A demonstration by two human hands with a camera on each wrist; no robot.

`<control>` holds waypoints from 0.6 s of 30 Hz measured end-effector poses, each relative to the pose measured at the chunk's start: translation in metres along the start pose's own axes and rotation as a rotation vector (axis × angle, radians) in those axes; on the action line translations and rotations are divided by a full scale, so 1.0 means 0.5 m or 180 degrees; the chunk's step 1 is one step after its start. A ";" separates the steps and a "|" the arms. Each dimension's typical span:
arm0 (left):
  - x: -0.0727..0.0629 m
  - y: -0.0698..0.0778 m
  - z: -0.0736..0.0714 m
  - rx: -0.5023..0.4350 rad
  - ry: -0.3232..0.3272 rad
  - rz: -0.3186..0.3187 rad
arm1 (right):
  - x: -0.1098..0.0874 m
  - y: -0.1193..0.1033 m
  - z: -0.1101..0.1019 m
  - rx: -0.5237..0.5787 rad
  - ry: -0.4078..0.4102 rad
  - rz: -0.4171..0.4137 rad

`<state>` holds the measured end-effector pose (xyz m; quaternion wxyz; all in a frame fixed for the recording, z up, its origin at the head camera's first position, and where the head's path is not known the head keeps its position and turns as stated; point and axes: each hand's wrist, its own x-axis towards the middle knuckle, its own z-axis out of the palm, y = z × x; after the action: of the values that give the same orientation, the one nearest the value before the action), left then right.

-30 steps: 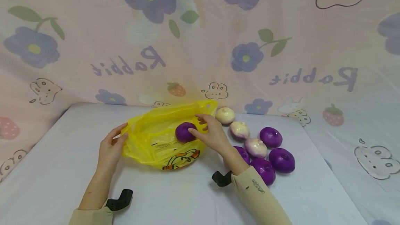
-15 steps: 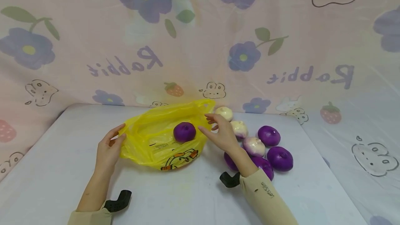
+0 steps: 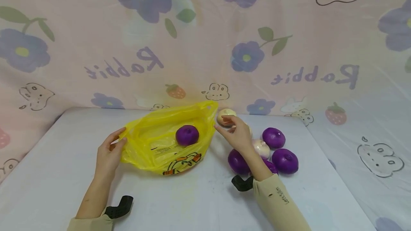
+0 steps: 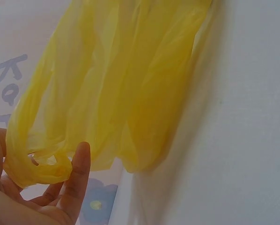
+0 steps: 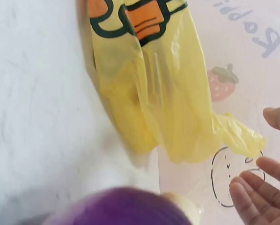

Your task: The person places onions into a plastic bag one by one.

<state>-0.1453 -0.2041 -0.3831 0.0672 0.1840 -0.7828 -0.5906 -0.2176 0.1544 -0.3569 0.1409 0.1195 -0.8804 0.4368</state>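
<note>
At the yellow bag (image 3: 141, 154) | left grip (image 3: 108, 154): holding its handle (image 4: 41, 177) | right grip (image 3: 239, 135): released, fingers (image 5: 243, 199) parted, nearby

Yellow thin plastic bag (image 3: 141, 152) on a white flat tabletop (image 3: 179, 202), one round purple onion (image 3: 187, 135) inside its right half.
The bare left hand (image 3: 109, 154) is at the bag's left end, holding its edge; the bare right hand (image 3: 237, 134) is just beyond its right end. Right of the bag, the other round purple onions (image 3: 285, 161) lie grouped with a round cream onion (image 3: 262, 149); another round cream onion (image 3: 224, 113) sits just beside its far right corner. Behind the bag hangs a pink printed cloth backdrop (image 3: 199, 56).
</note>
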 end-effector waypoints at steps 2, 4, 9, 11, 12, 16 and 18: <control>0.000 0.000 0.000 0.0008 0.0009 -0.0010 | 0.001 0.006 -0.006 -0.0030 0.0042 0.0108; 0.000 0.000 0.000 0.0015 0.0024 -0.0011 | 0.003 0.011 -0.011 -0.0025 0.0051 0.0237; 0.000 -0.003 -0.001 0.0019 0.0040 -0.0008 | 0.009 0.018 -0.023 0.0040 0.0044 0.0640; -0.001 -0.004 -0.001 0.0016 0.0040 -0.0010 | 0.012 0.022 -0.028 0.0051 0.0061 0.0748; -0.001 -0.005 -0.002 0.0007 0.0038 0.0000 | 0.012 0.024 -0.031 0.0042 0.0074 0.0794; 0.000 -0.006 0.000 -0.0020 0.0033 0.0042 | 0.015 0.036 -0.041 -0.0080 0.0156 0.0916; 0.000 -0.006 0.001 -0.0036 0.0043 0.0058 | 0.016 0.043 -0.045 -0.0155 0.0183 0.0966</control>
<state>-0.1449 -0.2045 -0.3862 0.0790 0.1805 -0.7806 -0.5931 -0.2288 0.1848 -0.3570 0.1013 -0.0310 -0.8943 0.4348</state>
